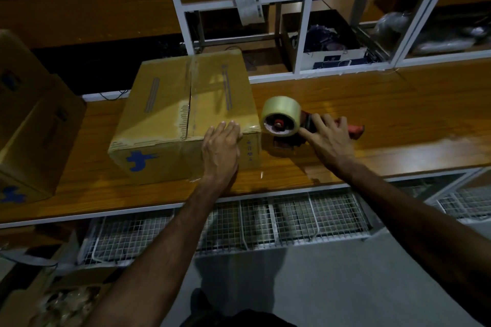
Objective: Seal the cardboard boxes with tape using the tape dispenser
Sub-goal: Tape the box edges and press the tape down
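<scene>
A closed cardboard box (170,103) with a blue mark on its front stands on the wooden table (372,109). Clear tape runs along its top seam. My left hand (221,145) presses flat on the box's near right corner, fingers straight. Just right of the box lies the red tape dispenser (353,131) with its roll of clear tape (281,115) facing me. My right hand (328,138) rests on the dispenser's handle, fingers spread over it and the index finger pointing at the roll; whether they curl round the handle is not visible.
Two more cardboard boxes (32,125) stand at the table's left end. White shelving (308,21) rises behind, holding an open box of dark items (326,40). Wire baskets (265,223) hang under the table edge. A carton (53,297) sits on the floor at lower left.
</scene>
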Motion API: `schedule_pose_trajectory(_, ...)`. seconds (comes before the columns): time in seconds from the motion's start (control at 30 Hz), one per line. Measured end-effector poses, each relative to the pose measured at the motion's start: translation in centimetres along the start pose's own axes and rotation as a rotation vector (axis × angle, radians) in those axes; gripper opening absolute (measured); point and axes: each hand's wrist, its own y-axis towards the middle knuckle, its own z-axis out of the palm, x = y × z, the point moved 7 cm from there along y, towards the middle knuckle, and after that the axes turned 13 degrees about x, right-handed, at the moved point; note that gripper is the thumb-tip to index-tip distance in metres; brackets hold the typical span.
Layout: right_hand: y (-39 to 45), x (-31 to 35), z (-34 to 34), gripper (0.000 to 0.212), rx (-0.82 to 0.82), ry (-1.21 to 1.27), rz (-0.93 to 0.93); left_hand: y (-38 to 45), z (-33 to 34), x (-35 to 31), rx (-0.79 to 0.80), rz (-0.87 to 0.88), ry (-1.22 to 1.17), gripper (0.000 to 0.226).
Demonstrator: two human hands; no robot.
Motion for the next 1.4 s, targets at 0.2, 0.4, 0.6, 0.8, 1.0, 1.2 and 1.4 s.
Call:
schedule_pose_trajectory(0.2, -2.2, -3.7, 4.2, 0.058, 0.142, 0.231, 0.154, 0.1, 0.4, 0.1, 0.014, -0.006, -0.001, 0.041)
schedule_pose_trajectory(0.4, 1.1, -3.8, 7.5, 0.055, 0.362, 0.838, 0.162, 0.0, 0.5, -0.2, 0.027, -0.026, -0.019, 0.034)
schedule_pose_trajectory(0.6, 2.5, -2.4, 9.7, 0.053, 0.436, 1.077, 0.279, 0.0, 0.6, -0.3, 0.105, -0.033, 0.018, 0.040)
schedule_pose_trajectory(0.8, 4.5, -1.3, 9.4, 0.058, 0.443, 1.078, 0.316, 0.1, -0.4, -1.2, 0.156, -0.049, 0.075, 0.045)
schedule_pose_trajectory(1.0, 3.7, 0.7, 5.6, 0.050, 0.193, 0.716, 0.408, 0.8, -1.7, -2.4, 0.165, 0.007, 0.121, 0.031)
schedule_pose_trajectory(1.2, 2.4, 10.3, 1.7, 0.060, -0.023, 1.359, 0.142, 0.7, -2.1, -4.6, 0.147, 0.082, 0.069, 0.031)
schedule_pose_trajectory(1.4, 2.1, 16.1, 2.5, 0.074, -0.117, 1.252, 0.001, 0.9, -2.2, -4.8, 0.123, 0.062, -0.013, 0.030)
